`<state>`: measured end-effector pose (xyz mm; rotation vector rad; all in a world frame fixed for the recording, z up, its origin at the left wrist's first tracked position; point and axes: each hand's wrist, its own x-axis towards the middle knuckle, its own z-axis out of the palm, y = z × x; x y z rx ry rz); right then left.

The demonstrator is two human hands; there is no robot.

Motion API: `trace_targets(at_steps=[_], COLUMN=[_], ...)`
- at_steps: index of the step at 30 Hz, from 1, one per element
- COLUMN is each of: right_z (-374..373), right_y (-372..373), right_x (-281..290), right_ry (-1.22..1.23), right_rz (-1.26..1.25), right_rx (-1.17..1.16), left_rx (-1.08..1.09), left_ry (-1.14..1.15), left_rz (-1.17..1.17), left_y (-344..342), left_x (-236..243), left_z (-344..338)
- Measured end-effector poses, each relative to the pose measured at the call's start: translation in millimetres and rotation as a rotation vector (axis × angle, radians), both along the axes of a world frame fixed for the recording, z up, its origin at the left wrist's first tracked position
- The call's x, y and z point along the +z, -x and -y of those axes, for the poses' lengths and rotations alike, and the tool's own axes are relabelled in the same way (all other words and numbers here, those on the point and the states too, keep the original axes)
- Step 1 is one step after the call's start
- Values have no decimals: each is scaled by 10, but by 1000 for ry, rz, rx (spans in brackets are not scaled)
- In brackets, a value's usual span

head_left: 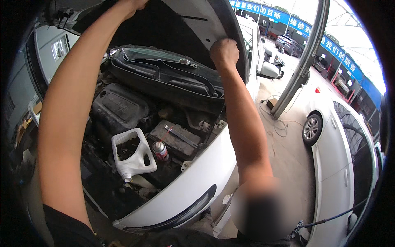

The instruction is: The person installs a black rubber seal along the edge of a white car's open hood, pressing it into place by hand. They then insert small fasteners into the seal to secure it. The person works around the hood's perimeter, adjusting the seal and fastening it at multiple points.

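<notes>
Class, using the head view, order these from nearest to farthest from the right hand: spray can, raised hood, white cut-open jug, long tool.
1. Raised hood: touching the right hand.
2. Long tool: lower left, on the battery.
3. Spray can: farther lower left, beside the battery.
4. White cut-open jug: just left of the can.

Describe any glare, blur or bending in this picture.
In the head view, glare washes out the upper right, a round lower-right patch is blurred, the blue banner bows into an arc, and the raised hood looks dark underneath.
</notes>
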<state>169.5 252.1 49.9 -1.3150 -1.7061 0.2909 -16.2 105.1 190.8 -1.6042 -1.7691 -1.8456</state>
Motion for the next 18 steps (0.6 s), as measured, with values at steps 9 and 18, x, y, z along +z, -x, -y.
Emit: trace_targets(at_steps=[9,18], right_z=[-22,-179], right_y=[151,93], right_x=[159,239], right_ry=[66,65], right_rz=[53,274], right_rx=[14,40], left_rx=[57,34], left_ry=[-101,-125], left_rz=[-130,-245], left_y=[31,127], left_x=[-36,-30], left_z=[34,-38])
